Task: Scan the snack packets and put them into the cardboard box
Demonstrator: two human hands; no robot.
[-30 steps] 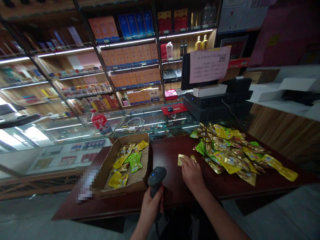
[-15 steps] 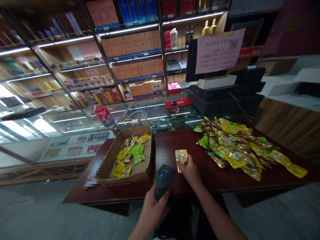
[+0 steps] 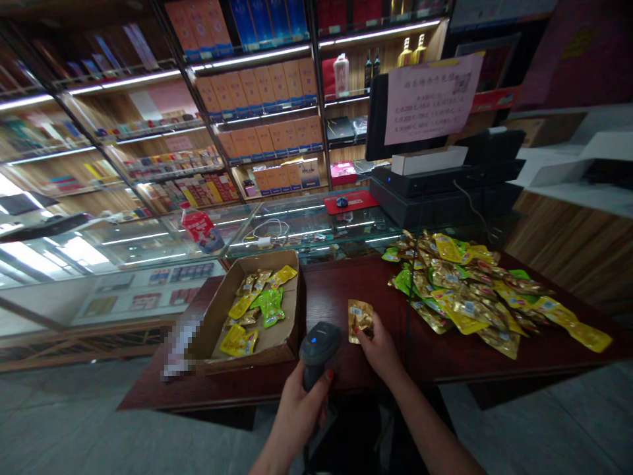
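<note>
My left hand (image 3: 302,399) is wrapped round the handle of a dark barcode scanner (image 3: 320,343), whose head points toward the packet on the right. In my right hand (image 3: 380,346) a small gold snack packet (image 3: 360,319) is pinched by its right edge, a white barcode label showing near its top left. Packet and scanner head are a short way apart, above the dark red table (image 3: 329,290). To the left, a shallow cardboard box (image 3: 284,338) holds several yellow, green and gold packets. A large heap of similar packets (image 3: 459,284) lies to the right of my right hand.
Behind the table stands a glass display counter (image 3: 297,218) with a white charger and cable (image 3: 266,241), a mouse (image 3: 341,202) on a red mat and a red bottle (image 3: 202,227). A monitor (image 3: 378,119) bearing a pink sign is at back right. Stocked shelves line the wall.
The scanner has shifted slightly left and tilts more toward the packet. My right hand has turned the gold packet a little, so its barcode label looks different. Box and heap stay as they were.
</note>
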